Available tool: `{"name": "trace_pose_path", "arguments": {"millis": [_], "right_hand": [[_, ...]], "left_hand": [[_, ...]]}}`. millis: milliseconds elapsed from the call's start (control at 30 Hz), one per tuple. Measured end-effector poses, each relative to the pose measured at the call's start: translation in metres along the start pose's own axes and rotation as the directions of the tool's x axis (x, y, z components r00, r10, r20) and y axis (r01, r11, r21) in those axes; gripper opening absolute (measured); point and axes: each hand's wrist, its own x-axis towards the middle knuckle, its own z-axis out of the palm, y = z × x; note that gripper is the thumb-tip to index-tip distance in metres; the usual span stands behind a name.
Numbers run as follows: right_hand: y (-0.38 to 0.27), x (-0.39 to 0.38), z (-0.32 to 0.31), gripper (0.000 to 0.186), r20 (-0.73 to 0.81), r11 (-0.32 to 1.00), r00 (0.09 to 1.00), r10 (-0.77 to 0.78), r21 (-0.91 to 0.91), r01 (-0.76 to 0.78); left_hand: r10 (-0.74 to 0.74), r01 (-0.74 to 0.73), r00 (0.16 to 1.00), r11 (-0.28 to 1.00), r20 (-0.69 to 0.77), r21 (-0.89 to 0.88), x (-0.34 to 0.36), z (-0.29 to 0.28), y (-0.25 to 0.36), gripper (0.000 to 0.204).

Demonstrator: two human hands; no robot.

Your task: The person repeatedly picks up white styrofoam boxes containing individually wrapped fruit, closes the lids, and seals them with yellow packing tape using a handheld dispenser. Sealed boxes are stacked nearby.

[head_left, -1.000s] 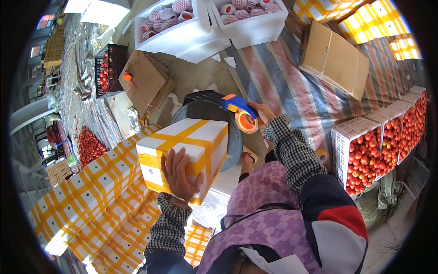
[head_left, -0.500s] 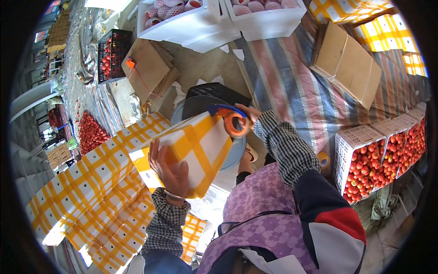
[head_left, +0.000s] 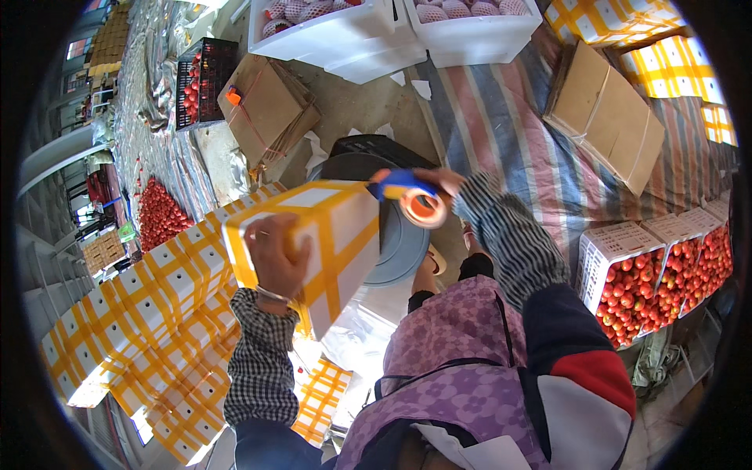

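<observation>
A white foam box (head_left: 354, 254), banded with yellow tape, is tilted in front of me over a round grey stand (head_left: 400, 251). My left hand (head_left: 278, 254) grips the box at its left end, a bracelet at the wrist. At the far right end of the box, my right hand (head_left: 446, 181) is closed on a blue tape dispenser (head_left: 397, 185). An orange-looking tape roll (head_left: 424, 207) sits in the dispenser. Motion smears the right fingers and the dispenser, which is at the box's upper right corner.
Taped foam boxes (head_left: 129, 313) are stacked to the left. White crates of tomatoes (head_left: 619, 239) line the right. Flattened cardboard (head_left: 607, 117) lies on a striped sheet (head_left: 501, 110). Open white boxes (head_left: 478, 43) hold net-wrapped fruit ahead. A black crate (head_left: 206, 82) stands far left.
The box has turned, and its right end has shifted left. My left hand has moved left and now curls at its end. My right hand and the dispenser have moved slightly right.
</observation>
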Motion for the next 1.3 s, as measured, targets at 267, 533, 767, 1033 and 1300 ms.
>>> {"name": "trace_pose_path", "arguments": {"millis": [267, 533, 767, 1033, 1300], "right_hand": [[0.168, -0.065, -0.067, 0.045, -0.103, 0.962, 0.991, -0.087, -0.269, 0.056], [0.174, -0.05, 0.0, 0.046, -0.011, 1.0, 1.0, 0.004, 0.003, -0.004], [0.16, -0.054, 0.003, 0.049, -0.09, 0.982, 0.992, 0.09, -0.156, -0.103], [0.144, -0.06, 0.002, 0.043, -0.053, 0.999, 0.999, 0.004, 0.038, -0.002], [0.12, -0.08, -0.031, 0.042, -0.091, 0.999, 0.996, -0.023, -0.047, 0.019]], "left_hand": [[-0.899, 0.741, 0.362, 0.437, -0.245, -0.51, -0.092, 0.018, -0.142, 0.017], [-0.961, 0.583, 0.078, 0.261, -0.267, -0.769, -0.113, 0.022, -0.107, 0.018], [0.428, -0.416, 0.832, 0.902, 0.354, -0.114, -0.138, -0.009, 0.036, 0.052], [0.639, -0.666, 0.643, 0.739, 0.422, -0.102, -0.093, -0.015, 0.007, 0.055], [0.055, -0.055, 0.998, 0.998, -0.019, -0.008, -0.061, 0.001, 0.041, 0.037]]}}
